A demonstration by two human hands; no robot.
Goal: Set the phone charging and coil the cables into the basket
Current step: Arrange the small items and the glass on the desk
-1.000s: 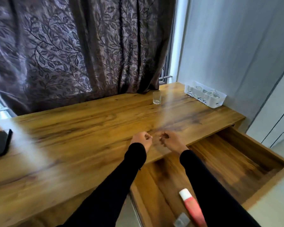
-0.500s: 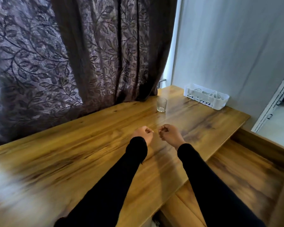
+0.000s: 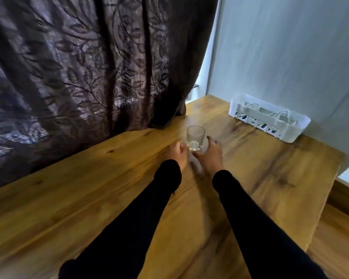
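Far left and behind: a dark leaf-patterned curtain [image 3: 75, 73], hanging down to the back edge of a wooden desk [image 3: 89, 198].

Centre, at the end of a black sleeve: the left hand [image 3: 176, 154], knuckles up, fingers curled loosely inward, fingertips at or just beside the base of a small clear glass [image 3: 195, 137]. Hard to tell whether touching; nothing seen inside the curl, so most likely holding nothing.

Between the hands: the glass, upright on the desk, apparently empty.

Just right of it: the right hand [image 3: 211, 156], fingers spread fairly wide and reaching round the glass's right side, thumb near its base. Not closed on it; contact unclear through motion blur.

Further right, against the pale wall [image 3: 290, 47]: a white slotted basket [image 3: 270, 121], standing at the far right corner of the desk, well apart from both hands. Inside it, pale loops of cable [image 3: 280, 114], seemingly coiled there already. No phone in view, so no way to tell whether charging.

Judged from this: cable stowing looks done or nearly done, with the hands now gathered on the glass, a thing outside the stated task. Next move probably calls for closing both hands gently round the glass to shift it, or leaving it and checking the phone, out of sight from here.
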